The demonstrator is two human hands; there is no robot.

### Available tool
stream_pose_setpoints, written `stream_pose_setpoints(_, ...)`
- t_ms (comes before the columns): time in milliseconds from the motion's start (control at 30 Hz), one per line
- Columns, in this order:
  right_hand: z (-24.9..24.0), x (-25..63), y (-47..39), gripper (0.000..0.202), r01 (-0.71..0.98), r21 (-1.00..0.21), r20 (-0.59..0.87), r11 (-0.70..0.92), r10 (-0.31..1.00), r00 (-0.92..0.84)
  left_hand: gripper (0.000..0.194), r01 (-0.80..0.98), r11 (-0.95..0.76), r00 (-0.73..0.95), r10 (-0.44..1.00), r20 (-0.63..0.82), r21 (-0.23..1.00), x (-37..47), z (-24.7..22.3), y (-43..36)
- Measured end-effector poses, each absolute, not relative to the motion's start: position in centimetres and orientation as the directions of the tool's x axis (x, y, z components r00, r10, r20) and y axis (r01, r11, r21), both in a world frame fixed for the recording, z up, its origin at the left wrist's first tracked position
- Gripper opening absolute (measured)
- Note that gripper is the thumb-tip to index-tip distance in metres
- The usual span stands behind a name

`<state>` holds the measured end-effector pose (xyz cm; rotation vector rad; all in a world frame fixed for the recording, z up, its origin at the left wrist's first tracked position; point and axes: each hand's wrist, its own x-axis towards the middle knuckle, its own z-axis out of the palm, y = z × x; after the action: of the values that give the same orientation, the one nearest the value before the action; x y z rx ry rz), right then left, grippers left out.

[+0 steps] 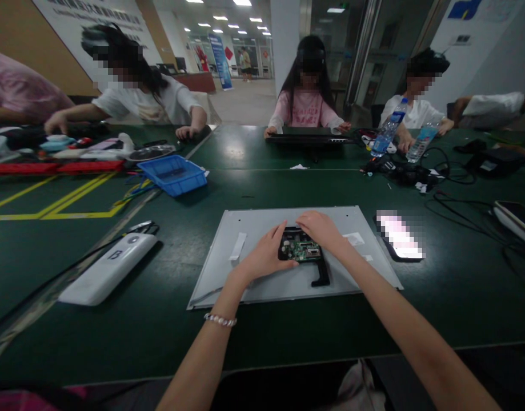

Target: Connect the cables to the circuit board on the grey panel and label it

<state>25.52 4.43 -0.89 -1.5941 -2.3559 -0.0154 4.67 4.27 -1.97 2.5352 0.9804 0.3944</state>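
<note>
On the grey metal panel (279, 284) in front of me lies a green circuit board (303, 249) set in a black plastic frame (320, 273). The frame has a hooked arm that sticks out toward me at the lower right. My left hand (264, 251) closes round the left side of the frame, its thumb along the near edge and its fingers toward the far edge. Curled over the far right edge is my right hand (320, 228), whose fingertips partly hide the frame's top. White tape strips (239, 246) stick to the panel on both sides.
A white power bank (110, 268) with a cable lies at left, and a lit phone (398, 235) at right. Beyond are a blue tray (174, 174) and two water bottles (389, 127). Several people sit across the table (228, 148), one behind a flat black screen (309, 137).
</note>
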Motion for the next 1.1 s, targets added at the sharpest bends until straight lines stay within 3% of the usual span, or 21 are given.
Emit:
stream_pose_setpoints(533, -2.4, 24.2, 4.7, 0.028, 0.891, -0.245, 0.184, 0.381, 0.921, -0.343, 0.106, 0.580, -0.685, 0.730, 0.677, 0.092, 0.442, 4.6, -2.3, 4.5)
stream_pose_setpoints(767, -1.7, 24.6, 6.2, 0.031, 0.868, -0.357, 0.084, 0.346, 0.937, -0.339, 0.104, 0.575, -0.695, 0.740, 0.667, 0.089, 0.432, 4.6, -2.1, 4.3)
stream_pose_setpoints(867, -0.9, 25.1, 6.3, 0.030, 0.865, -0.383, 0.105, 0.324, 0.946, -0.307, 0.105, 0.573, -0.707, 0.742, 0.662, 0.104, 0.414, 4.6, -2.1, 4.4)
stream_pose_setpoints(1000, -0.1, 28.2, 4.4, 0.029, 0.856, -0.427, 0.195, 0.290, 0.954, -0.226, 0.094, 0.589, -0.713, 0.715, 0.679, 0.167, 0.380, 5.2, -1.4, 3.9)
stream_pose_setpoints(1100, -0.4, 32.6, 1.8, 0.028, 0.877, -0.446, 0.158, 0.178, 0.980, -0.119, 0.077, 0.544, -0.763, 0.748, 0.629, 0.210, 0.348, 6.3, -0.7, 2.9)
